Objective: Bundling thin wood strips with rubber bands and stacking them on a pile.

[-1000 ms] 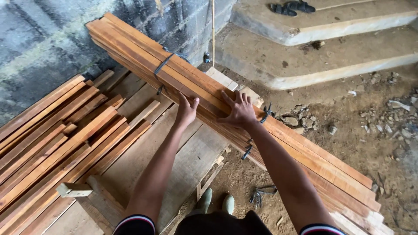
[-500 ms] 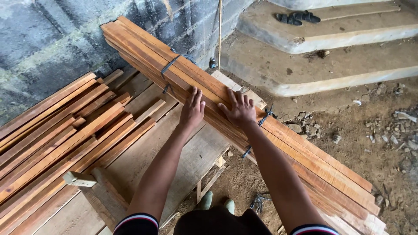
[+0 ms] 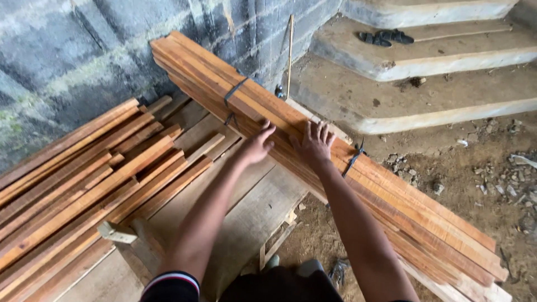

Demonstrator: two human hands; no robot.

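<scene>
Plank bundle [image 3: 391, 190] diagonal (far-left to near-right)

A long bundle of reddish-brown wooden slats [image 3: 391, 196] is bound by two dark straps and laid diagonally, its far end near the grey block wall, its near end over bare earth, its middle resting on planks.

Both arms bare from the short sleeves down. Left sleeve [image 3: 172, 285] dark, edged with red-and-white striped cuff. Dark shirt front at frame bottom. Hands bare: no gloves, rings, watch.
</scene>
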